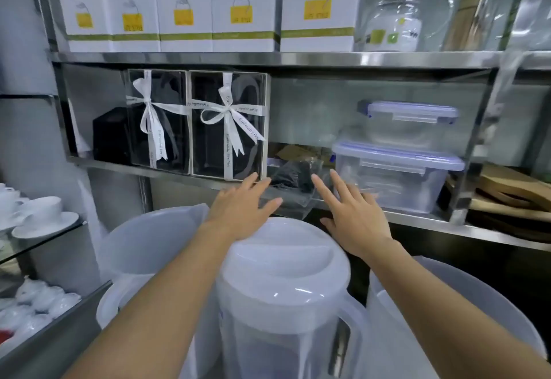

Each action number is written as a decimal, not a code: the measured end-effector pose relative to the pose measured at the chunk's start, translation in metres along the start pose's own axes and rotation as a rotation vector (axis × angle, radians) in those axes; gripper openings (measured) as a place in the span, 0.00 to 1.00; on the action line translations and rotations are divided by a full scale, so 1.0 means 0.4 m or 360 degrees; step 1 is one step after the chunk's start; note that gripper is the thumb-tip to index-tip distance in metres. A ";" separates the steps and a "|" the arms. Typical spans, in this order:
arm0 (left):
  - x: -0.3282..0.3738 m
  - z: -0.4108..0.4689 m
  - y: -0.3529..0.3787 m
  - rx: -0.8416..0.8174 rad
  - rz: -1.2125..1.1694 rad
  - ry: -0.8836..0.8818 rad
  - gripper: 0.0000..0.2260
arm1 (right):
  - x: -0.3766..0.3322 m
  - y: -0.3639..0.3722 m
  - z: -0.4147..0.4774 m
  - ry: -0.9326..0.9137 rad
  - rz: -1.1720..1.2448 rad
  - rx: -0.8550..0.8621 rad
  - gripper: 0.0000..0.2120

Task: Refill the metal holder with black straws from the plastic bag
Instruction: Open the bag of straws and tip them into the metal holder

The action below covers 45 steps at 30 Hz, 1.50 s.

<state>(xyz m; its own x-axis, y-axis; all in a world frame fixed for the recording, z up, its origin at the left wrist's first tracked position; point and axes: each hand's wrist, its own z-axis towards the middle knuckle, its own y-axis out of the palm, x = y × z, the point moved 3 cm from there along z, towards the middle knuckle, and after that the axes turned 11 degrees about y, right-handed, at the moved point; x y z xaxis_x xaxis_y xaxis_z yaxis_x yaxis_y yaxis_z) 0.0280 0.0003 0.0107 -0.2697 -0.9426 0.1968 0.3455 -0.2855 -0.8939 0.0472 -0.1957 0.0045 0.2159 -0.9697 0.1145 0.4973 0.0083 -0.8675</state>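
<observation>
A clear plastic bag with black straws (293, 177) lies on the steel shelf (417, 219), between the gift boxes and the plastic containers. My left hand (243, 208) reaches toward its left side, fingers spread, holding nothing. My right hand (353, 213) is spread just right of the bag, also holding nothing. Both hands are close to the bag; I cannot tell whether they touch it. No metal holder is in view.
Two ribboned clear gift boxes (229, 125) stand left of the bag. Stacked lidded plastic containers (396, 175) sit to its right. A white lidded plastic jug (286, 289) stands right below my arms, with more jugs beside it. White cups and saucers (41, 217) fill glass shelves at left.
</observation>
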 end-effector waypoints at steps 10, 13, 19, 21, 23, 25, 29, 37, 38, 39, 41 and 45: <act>-0.012 0.000 0.011 0.0171 -0.0653 0.0161 0.19 | -0.005 0.034 0.034 0.0144 0.0368 -0.0261 0.19; -0.011 -0.005 0.002 0.0329 -0.0691 0.0142 0.25 | 0.002 0.018 0.021 0.0189 0.0681 -0.0068 0.13; -0.010 -0.011 -0.039 0.0714 -0.0859 -0.0102 0.22 | 0.001 -0.062 -0.010 0.0245 0.1110 0.0200 0.10; 0.002 -0.020 -0.053 0.0642 -0.0807 -0.0062 0.18 | 0.002 -0.081 -0.023 0.0237 0.1257 0.0194 0.10; 0.021 -0.030 -0.061 0.0582 -0.0890 0.0016 0.11 | 0.008 -0.098 -0.037 0.0241 0.1408 0.0201 0.10; 0.040 -0.047 -0.078 0.0598 -0.1118 0.0059 0.06 | 0.017 -0.108 -0.052 0.0270 0.1527 0.0185 0.09; 0.069 -0.057 -0.120 0.0730 -0.1335 0.0140 0.09 | 0.026 -0.132 -0.058 0.0294 0.1449 0.0183 0.19; 0.172 -0.079 -0.241 0.0853 -0.1454 0.0338 0.11 | 0.037 -0.242 -0.052 0.0379 0.2037 -0.0076 0.05; 0.186 -0.084 -0.264 0.0873 -0.1478 0.0349 0.11 | 0.040 -0.272 -0.057 0.0363 0.2172 -0.0049 0.06; 0.203 -0.090 -0.288 0.0892 -0.1512 0.0368 0.10 | 0.044 -0.302 -0.062 0.0344 0.2262 0.0002 0.08; 0.243 -0.106 -0.340 0.0960 -0.1602 0.0426 0.07 | 0.052 -0.365 -0.076 0.0328 0.2363 0.0080 0.08; 0.331 -0.138 -0.442 0.1133 -0.1840 0.0453 0.05 | 0.067 -0.508 -0.125 0.0291 0.2406 0.0208 0.07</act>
<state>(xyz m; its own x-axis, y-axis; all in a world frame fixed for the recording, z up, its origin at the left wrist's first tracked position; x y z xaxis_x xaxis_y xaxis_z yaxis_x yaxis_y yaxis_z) -0.1182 -0.0646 0.1725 -0.8562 -0.0702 0.5119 0.1587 -0.9785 0.1313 -0.0899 -0.2357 0.1595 0.4747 -0.0489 -0.8788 -0.0161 0.9978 -0.0643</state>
